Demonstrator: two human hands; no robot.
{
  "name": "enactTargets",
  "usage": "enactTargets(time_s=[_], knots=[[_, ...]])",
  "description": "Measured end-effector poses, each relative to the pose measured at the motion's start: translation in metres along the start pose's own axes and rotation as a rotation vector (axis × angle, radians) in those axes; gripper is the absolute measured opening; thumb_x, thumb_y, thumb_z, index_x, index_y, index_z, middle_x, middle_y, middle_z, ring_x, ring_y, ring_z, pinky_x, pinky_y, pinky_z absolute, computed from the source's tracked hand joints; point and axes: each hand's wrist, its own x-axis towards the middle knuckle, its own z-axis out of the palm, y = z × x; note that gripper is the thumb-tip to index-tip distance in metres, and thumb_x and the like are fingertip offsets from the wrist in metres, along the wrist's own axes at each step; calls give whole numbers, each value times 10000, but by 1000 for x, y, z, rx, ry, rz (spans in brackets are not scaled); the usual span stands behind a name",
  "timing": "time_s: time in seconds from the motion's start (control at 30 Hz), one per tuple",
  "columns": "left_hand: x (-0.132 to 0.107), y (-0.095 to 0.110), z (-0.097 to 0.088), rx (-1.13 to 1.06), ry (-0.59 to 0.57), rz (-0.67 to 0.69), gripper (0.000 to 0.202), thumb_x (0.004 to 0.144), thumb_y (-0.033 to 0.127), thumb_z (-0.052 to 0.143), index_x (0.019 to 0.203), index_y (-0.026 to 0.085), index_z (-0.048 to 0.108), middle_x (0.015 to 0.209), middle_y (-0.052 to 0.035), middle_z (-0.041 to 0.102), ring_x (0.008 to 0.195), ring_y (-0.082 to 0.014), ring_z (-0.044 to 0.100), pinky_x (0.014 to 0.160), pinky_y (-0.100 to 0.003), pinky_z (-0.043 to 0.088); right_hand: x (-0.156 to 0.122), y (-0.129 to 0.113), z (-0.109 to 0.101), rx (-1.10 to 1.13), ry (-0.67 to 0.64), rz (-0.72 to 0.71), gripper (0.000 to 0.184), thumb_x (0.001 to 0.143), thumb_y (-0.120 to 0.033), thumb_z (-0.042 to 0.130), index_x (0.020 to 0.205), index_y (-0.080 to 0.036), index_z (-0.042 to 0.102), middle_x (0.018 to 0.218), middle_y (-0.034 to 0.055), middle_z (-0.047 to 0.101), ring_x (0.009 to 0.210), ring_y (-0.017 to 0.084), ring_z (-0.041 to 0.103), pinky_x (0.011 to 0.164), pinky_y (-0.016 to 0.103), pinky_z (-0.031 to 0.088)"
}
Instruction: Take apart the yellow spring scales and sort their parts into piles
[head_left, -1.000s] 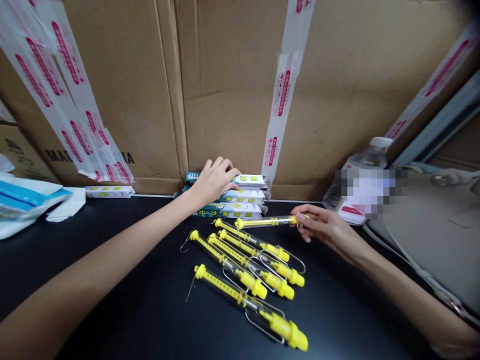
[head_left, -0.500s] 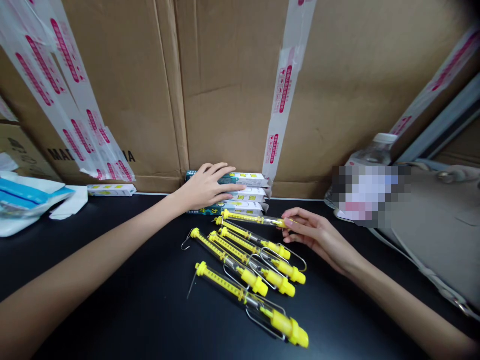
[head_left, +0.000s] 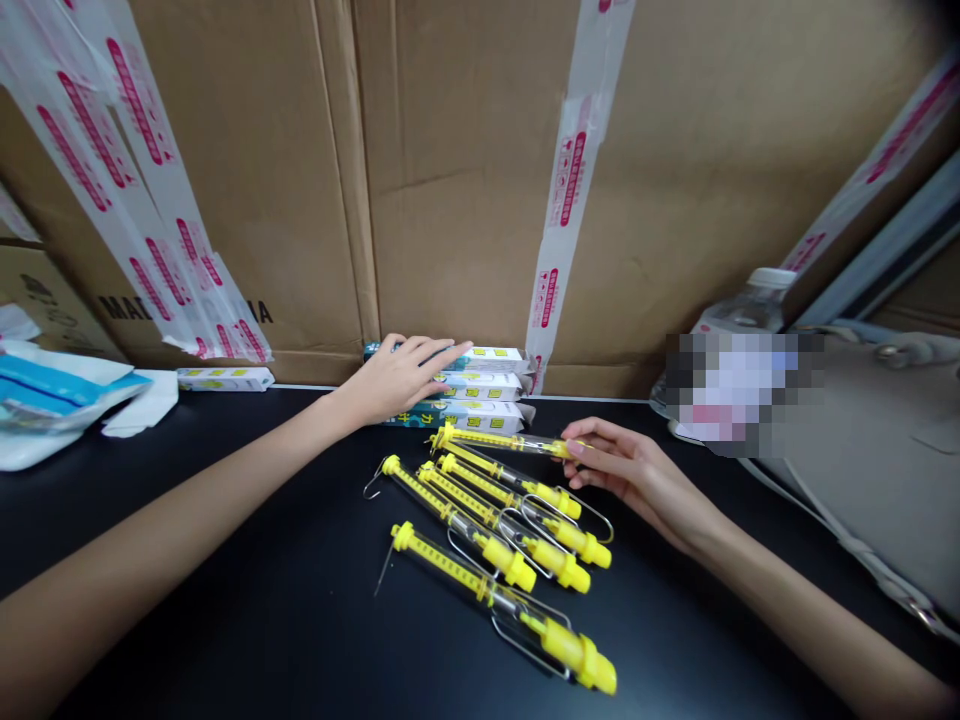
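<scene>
My right hand (head_left: 611,460) pinches the yellow end of a spring scale (head_left: 487,440), a clear tube with a yellow graduated core. The scale lies roughly level, pointing left, just in front of three small cardboard boxes (head_left: 491,413). Stretched out over the left part of those boxes is my left hand (head_left: 405,375), its fingers long and resting on them, its palm hidden. Several more spring scales (head_left: 502,540) lie slanted side by side below, with metal hooks and wire loops showing. The nearest scale (head_left: 510,605) sits a little apart from the rest.
Large taped cartons (head_left: 465,200) form a wall behind the black table (head_left: 247,610). Another small box (head_left: 225,379) lies against it at left, beside a blue-and-white packet (head_left: 60,395). A plastic bottle (head_left: 757,300) and a grey bag (head_left: 877,450) stand at right.
My left hand and the small boxes have shifted slightly left, and its fingers have drawn closer together. My right hand and the spring scale it holds have barely moved.
</scene>
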Motion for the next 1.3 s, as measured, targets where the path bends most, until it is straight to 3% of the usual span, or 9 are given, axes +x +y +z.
enactTargets(time_s=[0.17, 0.33, 0.5, 0.6, 0.8, 0.97, 1.03, 1.13, 1.3], knots=[[1, -1, -8, -42, 89, -77, 545, 972, 369, 552, 1449, 169, 380, 1283, -124, 616, 1125, -238, 539, 904, -348, 371, 1, 2, -1, 4, 9, -2, 336, 699, -381, 848, 896, -178, 667, 785, 15, 648, 707, 133, 605, 668, 268, 544], [2, -1, -6, -26, 99, -84, 342, 972, 285, 552, 1303, 203, 552, 1260, -110, 624, 1110, -251, 545, 896, -375, 382, 2, 3, -2, 6, 1, 4, 314, 718, -369, 839, 907, -185, 668, 794, 17, 657, 719, 130, 605, 675, 260, 542], [-2, 2, -7, 37, 122, -74, 315, 1009, 286, 474, 1310, 218, 538, 1260, -98, 642, 1059, -250, 580, 873, -401, 376, 1, 3, -2, -1, 0, 3, 311, 720, -370, 838, 903, -187, 664, 793, 10, 651, 716, 123, 599, 679, 255, 539], [-5, 9, -15, 87, 141, -42, 367, 1024, 327, 427, 1359, 193, 493, 1296, -134, 610, 1104, -289, 549, 877, -438, 361, 1, 3, -2, -9, -2, 2, 312, 723, -375, 834, 907, -189, 664, 789, 8, 651, 718, 122, 601, 684, 252, 536], [-6, 23, -11, 118, 13, 135, 418, 998, 391, 483, 1390, 246, 463, 1313, -108, 596, 1122, -262, 551, 885, -385, 392, 2, 5, 0, -26, -14, 6, 317, 714, -376, 837, 892, -179, 663, 788, 18, 643, 705, 135, 603, 672, 274, 541], [-5, 29, 2, 148, -48, 89, 478, 997, 495, 413, 1316, 156, 520, 1375, -193, 533, 1157, -335, 542, 919, -444, 403, 1, 4, 1, -36, -12, 2, 321, 712, -384, 833, 888, -178, 661, 788, 18, 626, 701, 143, 602, 665, 292, 549], [-3, 30, 3, 148, -72, 85, 588, 972, 580, 394, 1281, 100, 533, 1449, -237, 453, 1247, -369, 490, 996, -475, 365, 1, 4, 1, -35, -15, 4, 320, 710, -383, 835, 887, -180, 661, 782, 13, 626, 696, 137, 600, 662, 286, 547], [0, 28, 5, 138, -110, 79, 756, 934, 660, 386, 1369, 45, 438, 1537, -275, 303, 1383, -379, 363, 1082, -471, 300, 1, 4, 0, -31, -20, 8, 319, 711, -380, 836, 886, -178, 663, 780, 14, 636, 691, 132, 598, 658, 279, 541], [2, 18, 12, 101, -179, 81, 785, 930, 641, 441, 1463, 76, 329, 1505, -234, 395, 1366, -318, 427, 1092, -409, 325, 0, 4, 0, -16, -17, 9, 318, 708, -369, 840, 892, -177, 666, 773, 14, 643, 693, 129, 599, 654, 266, 532]])
